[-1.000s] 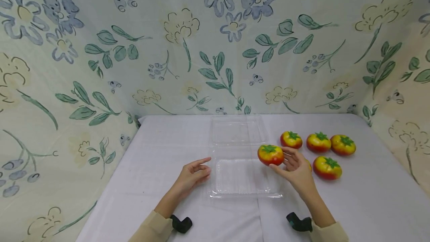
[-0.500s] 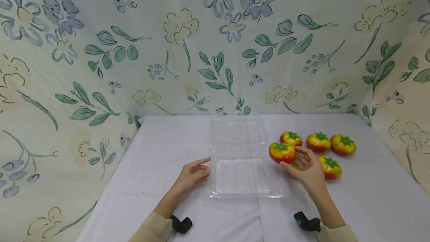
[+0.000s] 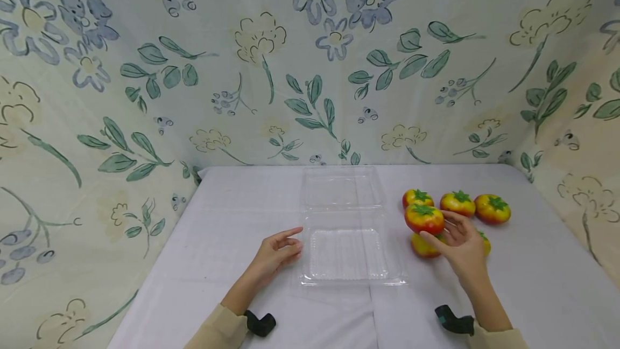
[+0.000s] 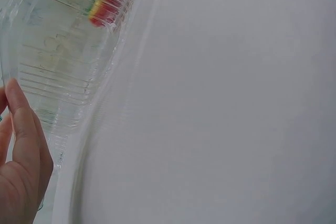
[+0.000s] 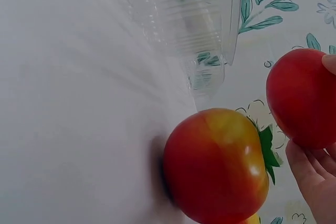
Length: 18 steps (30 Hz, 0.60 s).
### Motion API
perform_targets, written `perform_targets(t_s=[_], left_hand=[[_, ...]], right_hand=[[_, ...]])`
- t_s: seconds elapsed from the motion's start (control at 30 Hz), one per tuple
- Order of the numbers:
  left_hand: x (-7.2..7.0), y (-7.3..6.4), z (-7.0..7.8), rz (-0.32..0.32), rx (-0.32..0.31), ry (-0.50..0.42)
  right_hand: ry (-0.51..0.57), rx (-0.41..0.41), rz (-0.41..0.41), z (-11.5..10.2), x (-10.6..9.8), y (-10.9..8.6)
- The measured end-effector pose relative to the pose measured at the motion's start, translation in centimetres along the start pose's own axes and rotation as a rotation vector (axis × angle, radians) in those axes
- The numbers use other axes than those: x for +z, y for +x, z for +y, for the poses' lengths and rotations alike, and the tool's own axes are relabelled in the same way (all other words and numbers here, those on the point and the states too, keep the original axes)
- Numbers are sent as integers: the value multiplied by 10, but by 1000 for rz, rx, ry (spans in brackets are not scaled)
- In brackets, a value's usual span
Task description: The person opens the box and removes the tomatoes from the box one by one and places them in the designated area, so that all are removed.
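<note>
My right hand [image 3: 465, 249] holds a red-and-yellow toy tomato [image 3: 423, 218] with a green leafy top, thumb and fingertips at its side. The tomato is raised over another toy tomato [image 3: 424, 246] on the table, also large in the right wrist view. To the left stands a clear plastic clamshell box [image 3: 349, 279] with its lid [image 3: 343, 190] laid back. My left hand [image 3: 276, 255] is at the box's left edge, index finger extended. In the left wrist view, its fingertips [image 4: 14, 90] appear to touch the clear wall.
Several more toy tomatoes [image 3: 492, 209] lie on the right side of the white-covered table [image 3: 227, 203]. One of them is mostly hidden behind my right hand. A floral cloth [image 3: 310, 69] hangs behind the table.
My right hand has carried the toy tomato rightward, from over the box's right side to above the tomatoes beside it. My left hand and the box have stayed in place.
</note>
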State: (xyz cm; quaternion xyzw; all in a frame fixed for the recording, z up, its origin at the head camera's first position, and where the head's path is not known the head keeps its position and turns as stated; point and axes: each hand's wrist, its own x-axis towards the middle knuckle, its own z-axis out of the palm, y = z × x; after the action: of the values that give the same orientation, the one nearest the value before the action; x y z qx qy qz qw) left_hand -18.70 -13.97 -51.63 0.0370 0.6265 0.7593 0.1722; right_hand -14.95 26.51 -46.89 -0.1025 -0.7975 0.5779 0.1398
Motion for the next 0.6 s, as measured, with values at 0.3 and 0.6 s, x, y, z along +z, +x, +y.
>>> perform_targets(t_s=[0.3,0.6], left_hand=[[0,0,0,1,0,8],[1,0,0,2,-4,13]], right_hand=[[-5,29,80,4,-11,5],[68,117,153,13,-29,9]])
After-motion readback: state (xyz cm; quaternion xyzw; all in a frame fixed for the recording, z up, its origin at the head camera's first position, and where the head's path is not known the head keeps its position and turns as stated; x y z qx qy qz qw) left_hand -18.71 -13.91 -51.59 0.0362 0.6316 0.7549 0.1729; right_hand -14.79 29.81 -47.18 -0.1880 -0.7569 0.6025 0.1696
